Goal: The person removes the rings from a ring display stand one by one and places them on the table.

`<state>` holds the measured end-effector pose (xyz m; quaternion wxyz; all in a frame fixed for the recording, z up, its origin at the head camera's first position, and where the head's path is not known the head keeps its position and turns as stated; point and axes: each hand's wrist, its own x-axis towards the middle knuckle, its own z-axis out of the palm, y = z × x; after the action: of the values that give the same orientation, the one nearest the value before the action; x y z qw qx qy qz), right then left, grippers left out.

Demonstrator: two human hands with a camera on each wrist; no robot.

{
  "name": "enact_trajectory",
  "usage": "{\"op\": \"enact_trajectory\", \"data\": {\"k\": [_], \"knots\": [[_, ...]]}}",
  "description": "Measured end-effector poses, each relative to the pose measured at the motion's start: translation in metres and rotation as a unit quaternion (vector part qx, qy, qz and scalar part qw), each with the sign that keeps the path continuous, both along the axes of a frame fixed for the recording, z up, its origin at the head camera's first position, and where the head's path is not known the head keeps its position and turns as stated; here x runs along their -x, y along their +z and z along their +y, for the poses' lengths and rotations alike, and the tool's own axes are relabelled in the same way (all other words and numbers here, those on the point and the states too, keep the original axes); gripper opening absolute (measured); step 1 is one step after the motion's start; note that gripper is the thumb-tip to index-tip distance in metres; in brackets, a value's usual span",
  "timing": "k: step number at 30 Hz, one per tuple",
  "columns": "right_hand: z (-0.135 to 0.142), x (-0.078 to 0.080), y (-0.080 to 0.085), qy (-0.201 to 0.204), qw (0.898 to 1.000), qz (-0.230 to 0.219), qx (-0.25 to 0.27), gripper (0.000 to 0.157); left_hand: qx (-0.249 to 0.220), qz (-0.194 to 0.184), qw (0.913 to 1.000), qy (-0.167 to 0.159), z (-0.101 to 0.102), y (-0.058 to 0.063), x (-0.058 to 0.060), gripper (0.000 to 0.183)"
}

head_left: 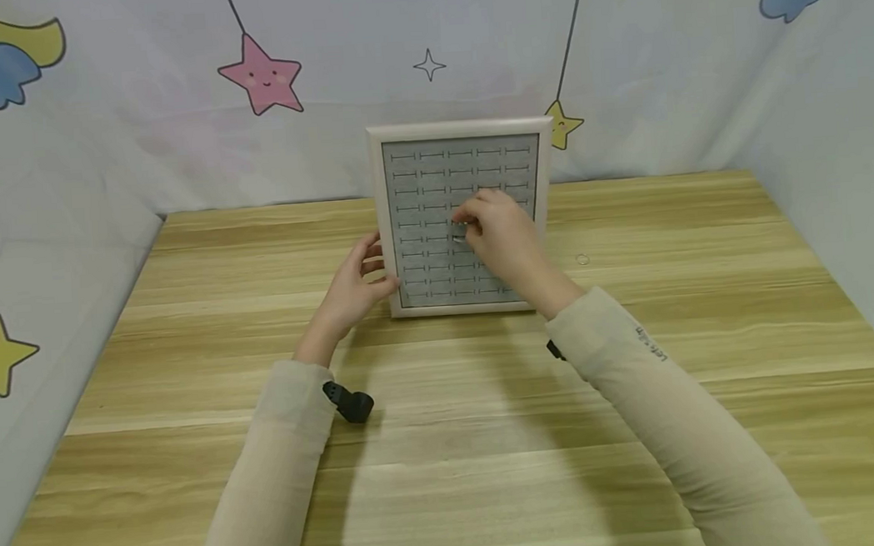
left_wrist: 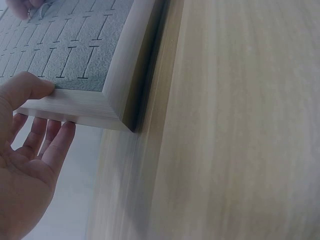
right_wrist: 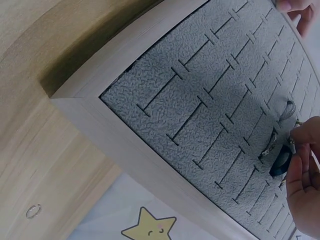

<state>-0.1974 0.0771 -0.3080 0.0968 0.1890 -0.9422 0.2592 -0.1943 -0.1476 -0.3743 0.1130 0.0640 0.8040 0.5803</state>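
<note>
A ring display board stands upright on the table, its pale wooden frame (head_left: 458, 130) around a grey plush pad (head_left: 410, 199) with rows of slits. My left hand (head_left: 348, 291) grips the frame's left side, thumb in front and fingers behind. In front of the pad's middle, my right hand (head_left: 506, 239) pinches a small ring, mostly hidden by the fingertips. Close beside those fingers, the right wrist view has a black ring (right_wrist: 282, 161), a silver ring (right_wrist: 270, 144) and another silver ring (right_wrist: 289, 110) set in slits.
One loose ring (head_left: 582, 259) lies on the wooden table (head_left: 448, 456), right of the frame. Behind stands a white cloth backdrop (head_left: 347, 28) printed with stars and clouds. A small black wrist camera (head_left: 350, 402) is worn at the left sleeve.
</note>
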Motion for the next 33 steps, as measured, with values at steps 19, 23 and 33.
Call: {"op": "enact_trajectory", "data": {"k": [19,23,33], "knots": [[0.017,0.007,0.004,0.001,0.99,-0.083,0.114,0.018,0.003,-0.002,1.0,-0.001,0.001,0.001,0.0,0.077],[0.021,0.01,0.003,0.001,0.983,-0.109,0.15,0.018,0.008,-0.001,1.0,0.001,0.002,0.0,0.0,0.077],[0.044,0.014,0.012,0.0,0.905,-0.188,0.383,0.024,0.009,-0.006,0.9999,0.005,0.001,0.0,0.0,0.078]]}}
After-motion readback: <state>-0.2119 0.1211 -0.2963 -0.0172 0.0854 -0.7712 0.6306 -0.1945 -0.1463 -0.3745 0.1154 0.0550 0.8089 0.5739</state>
